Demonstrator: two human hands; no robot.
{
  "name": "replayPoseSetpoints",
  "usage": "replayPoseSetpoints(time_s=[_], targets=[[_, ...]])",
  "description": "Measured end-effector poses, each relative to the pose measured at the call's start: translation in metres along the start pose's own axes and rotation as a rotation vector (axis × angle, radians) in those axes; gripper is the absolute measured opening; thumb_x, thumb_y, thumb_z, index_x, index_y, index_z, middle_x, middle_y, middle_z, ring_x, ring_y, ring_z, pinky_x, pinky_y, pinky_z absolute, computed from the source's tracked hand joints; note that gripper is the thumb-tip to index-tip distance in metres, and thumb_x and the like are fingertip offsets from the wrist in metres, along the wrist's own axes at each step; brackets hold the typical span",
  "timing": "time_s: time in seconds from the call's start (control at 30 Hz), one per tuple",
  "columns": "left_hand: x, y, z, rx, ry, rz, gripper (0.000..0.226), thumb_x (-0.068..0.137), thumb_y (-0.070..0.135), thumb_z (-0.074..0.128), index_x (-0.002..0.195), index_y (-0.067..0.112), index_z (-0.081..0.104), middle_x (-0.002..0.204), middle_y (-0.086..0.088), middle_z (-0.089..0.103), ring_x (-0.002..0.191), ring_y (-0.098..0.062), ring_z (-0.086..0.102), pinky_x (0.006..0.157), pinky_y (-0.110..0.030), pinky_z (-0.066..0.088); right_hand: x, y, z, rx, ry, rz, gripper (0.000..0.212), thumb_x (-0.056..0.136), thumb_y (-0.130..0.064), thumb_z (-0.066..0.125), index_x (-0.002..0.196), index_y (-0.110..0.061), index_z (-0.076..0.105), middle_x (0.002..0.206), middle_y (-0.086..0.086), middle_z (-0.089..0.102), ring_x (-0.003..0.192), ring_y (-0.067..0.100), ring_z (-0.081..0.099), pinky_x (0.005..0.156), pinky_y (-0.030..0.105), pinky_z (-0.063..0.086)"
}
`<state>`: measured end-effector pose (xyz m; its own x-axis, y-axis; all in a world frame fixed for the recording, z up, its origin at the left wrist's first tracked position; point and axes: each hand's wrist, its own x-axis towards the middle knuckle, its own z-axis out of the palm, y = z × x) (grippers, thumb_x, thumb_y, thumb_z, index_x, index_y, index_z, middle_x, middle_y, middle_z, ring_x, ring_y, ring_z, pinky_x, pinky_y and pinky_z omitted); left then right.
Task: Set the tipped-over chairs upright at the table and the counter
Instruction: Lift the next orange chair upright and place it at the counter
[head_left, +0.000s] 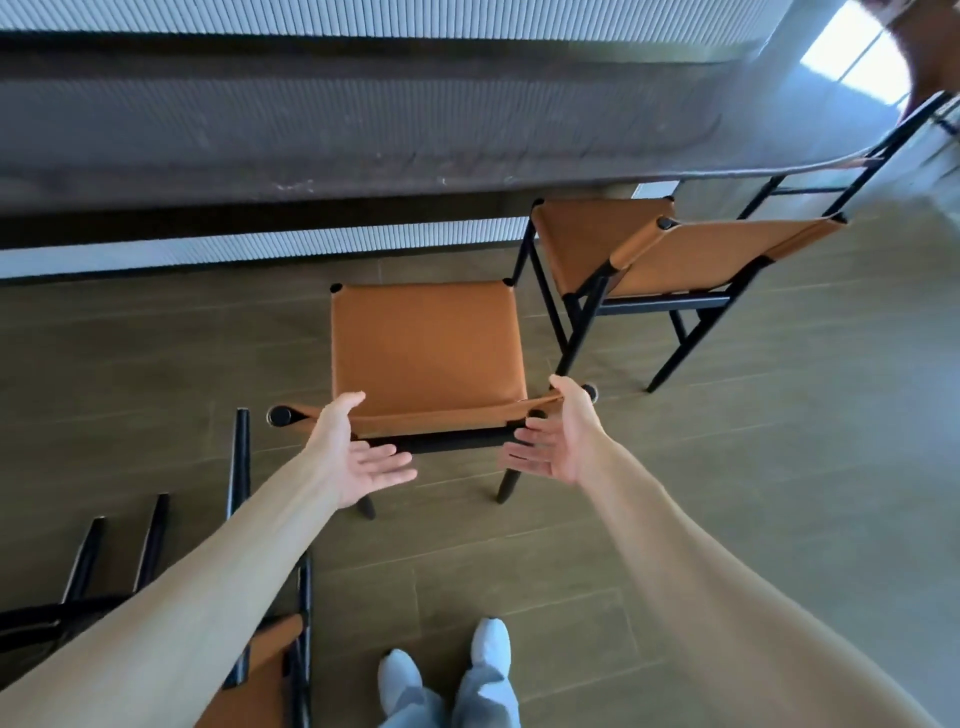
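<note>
— How do the hands stand?
— Both are spread, palms facing each other, holding nothing. The left hand (358, 457) and right hand (553, 441) flank the backrest (447, 415) of an upright tan chair (423, 343), thumbs over its top edge.
— And beyond them?
— Ahead, the counter (311, 156). Right of the right hand, a second upright chair (649, 254). Below the left forearm, a tipped-over chair (270, 649) lies on the floor (727, 467).

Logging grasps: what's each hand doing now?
Left hand: open, palm up, holding nothing.
Right hand: open, beside the chair backrest, holding nothing.
</note>
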<state>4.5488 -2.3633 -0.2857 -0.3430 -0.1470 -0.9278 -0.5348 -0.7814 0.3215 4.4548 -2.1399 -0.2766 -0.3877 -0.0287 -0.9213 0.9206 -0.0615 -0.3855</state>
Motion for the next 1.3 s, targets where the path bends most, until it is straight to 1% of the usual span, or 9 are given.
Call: replayPoseSetpoints(time_s=[0.13,0.33,0.53,0.7,0.87,1.0,1.07,1.17,1.3], targets=[[-0.043,0.001,0.011,0.012,0.014,0.05,0.081,0.094,0.038,0.064,0.152,-0.005,0.027,0.137,-0.032,0.052,0.113,-0.048,0.061,0.096,-0.065,0.05,-0.035,-0.017,-0.007,0.051,-0.044,-0.049,0.06,0.091,-0.047,0.06,0.123,0.003,0.059,0.118,0.026,0.065,0.095,0.047,0.071,0.074,0.055,0.062],[-0.063,0.01,0.018,-0.086,0.051,0.105,0.078,0.095,0.037,0.061,0.152,-0.004,0.027,0.141,-0.031,0.05,0.117,-0.048,0.059,0.096,-0.065,0.049,-0.05,-0.037,-0.002,0.037,-0.118,-0.043,0.057,0.094,-0.047,0.058,0.123,0.002,0.057,0.119,0.023,0.066,0.096,0.045,0.073,0.088,0.052,0.06],[-0.066,-0.001,0.02,-0.175,0.073,0.124,0.074,0.095,0.034,0.062,0.15,-0.003,0.029,0.142,-0.03,0.048,0.119,-0.047,0.058,0.097,-0.065,0.049,-0.035,-0.03,0.009,-0.069,-0.111,-0.003,0.051,0.094,-0.043,0.059,0.12,0.001,0.056,0.113,0.024,0.066,0.091,0.047,0.073,0.079,0.053,0.062],[-0.049,-0.011,0.01,-0.257,0.109,0.093,0.074,0.096,0.029,0.061,0.153,-0.002,0.026,0.147,-0.031,0.043,0.125,-0.049,0.054,0.104,-0.063,0.045,-0.008,-0.007,0.019,-0.087,-0.08,0.054,0.056,0.095,-0.041,0.06,0.128,0.004,0.049,0.125,0.025,0.061,0.1,0.048,0.07,0.063,0.052,0.06],[-0.013,0.001,0.008,-0.326,0.125,0.112,0.074,0.096,0.028,0.06,0.154,0.001,0.024,0.147,-0.03,0.041,0.128,-0.048,0.051,0.102,-0.064,0.045,0.032,0.009,0.039,-0.004,-0.066,0.101,0.06,0.096,-0.039,0.063,0.135,0.0,0.041,0.127,0.028,0.056,0.108,0.047,0.064,0.089,0.063,0.055],[0.025,0.025,0.014,-0.31,0.089,0.119,0.058,0.097,0.03,0.06,0.147,0.01,0.038,0.145,-0.027,0.041,0.132,-0.05,0.045,0.1,-0.073,0.04,0.062,-0.002,0.061,0.171,0.004,0.075,0.045,0.096,-0.032,0.064,0.128,-0.006,0.045,0.121,0.026,0.055,0.108,0.046,0.06,0.09,0.068,0.051],[0.039,0.033,0.019,-0.346,0.116,0.093,0.055,0.098,0.022,0.06,0.147,0.01,0.039,0.146,-0.025,0.04,0.134,-0.052,0.043,0.1,-0.076,0.038,0.075,-0.011,0.067,0.275,0.093,0.044,0.039,0.098,-0.023,0.061,0.131,-0.005,0.048,0.114,0.025,0.057,0.1,0.044,0.06,0.09,0.066,0.051],[0.061,0.04,0.026,-0.412,0.196,0.113,0.04,0.097,-0.008,0.047,0.137,-0.003,0.045,0.148,-0.03,0.041,0.13,-0.052,0.046,0.099,-0.072,0.043,0.095,-0.022,0.07,0.352,0.195,0.005,0.036,0.1,-0.001,0.052,0.136,0.002,0.047,0.11,0.026,0.057,0.09,0.046,0.061,0.086,0.065,0.053],[0.081,0.051,0.028,-0.462,0.279,0.123,0.051,0.086,-0.026,0.041,0.133,-0.007,0.048,0.136,-0.035,0.049,0.114,-0.056,0.054,0.086,-0.072,0.05,0.105,-0.031,0.08,0.4,0.292,0.013,0.035,0.094,0.012,0.048,0.128,0.002,0.048,0.123,0.026,0.053,0.111,0.052,0.057,0.085,0.069,0.054]])
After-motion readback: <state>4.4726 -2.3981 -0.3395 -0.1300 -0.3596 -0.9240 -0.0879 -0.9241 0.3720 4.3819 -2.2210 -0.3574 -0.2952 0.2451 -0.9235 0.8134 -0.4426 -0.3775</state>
